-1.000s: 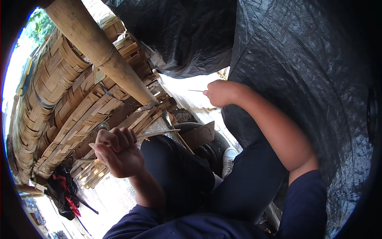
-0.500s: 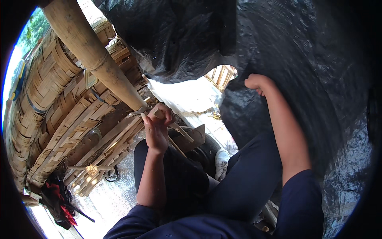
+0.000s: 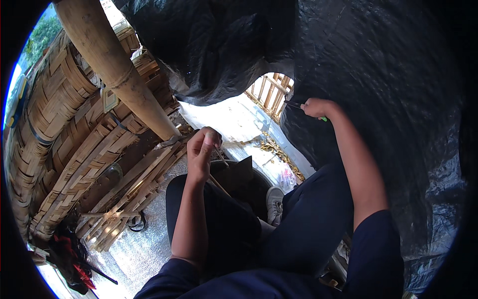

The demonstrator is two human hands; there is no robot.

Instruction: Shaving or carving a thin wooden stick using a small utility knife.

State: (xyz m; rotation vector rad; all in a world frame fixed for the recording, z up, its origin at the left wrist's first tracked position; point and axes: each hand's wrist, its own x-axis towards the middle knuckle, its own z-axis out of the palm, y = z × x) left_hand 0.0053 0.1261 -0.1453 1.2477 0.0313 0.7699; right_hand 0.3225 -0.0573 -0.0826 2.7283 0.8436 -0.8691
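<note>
My left hand is closed in a pinch above my left knee, gripping a thin bamboo strip that slants down to the right. Its upper end is hidden by my fingers. My right hand is wrapped round a knife in front of the black plastic sheet. The dark blade points left, and a bit of green handle shows below my fist. Between the two hands there is a wide gap. Below my left hand is a dark round tub with a flat dark plate at it.
A thick bamboo pole slants down at the left, beside woven bamboo panels. Split bamboo slats lie stacked beneath. A black and red bundle is at lower left. Dry leaves litter the pale ground beyond my shoe.
My left hand has turned, and the strip now points downward. My right hand has shifted slightly left and down, and the knife now shows. My view has shifted slightly.
</note>
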